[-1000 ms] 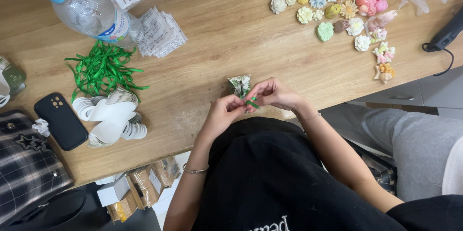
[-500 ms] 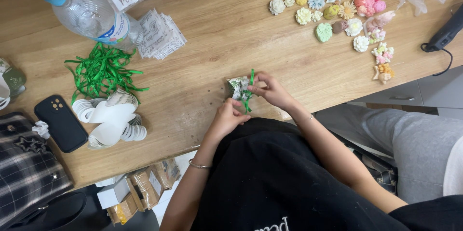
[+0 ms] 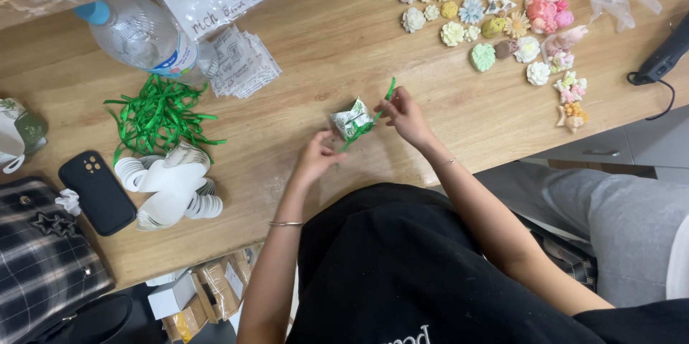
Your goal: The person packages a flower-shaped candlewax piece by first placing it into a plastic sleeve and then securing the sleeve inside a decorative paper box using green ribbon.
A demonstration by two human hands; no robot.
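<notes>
**Ribbon drawn out from the small packet**

The right hand [image 3: 405, 115] fingers pinch a green ribbon [image 3: 379, 108], now pulled up and away from the small white-and-green packet [image 3: 350, 120]. A second ago both hands crowded it. The left hand [image 3: 316, 159] fingers close on the ribbon's lower end. The packet rests on the table [image 3: 316, 49], near loose ribbon strands [image 3: 158, 110].

Bright, even, soft indoor light across the wooden tabletop [image 3: 301, 49]. Only faint, short shadows just below the green ribbon pile [image 3: 159, 113] and the hands. Mild glare on the clear water bottle [image 3: 140, 34] left of the tabletop's middle. Slight motion blur at the fingers [image 3: 387, 105]. Wide-angle bending toward the tabletop's far corners; dimmer beneath its near edge.
</notes>
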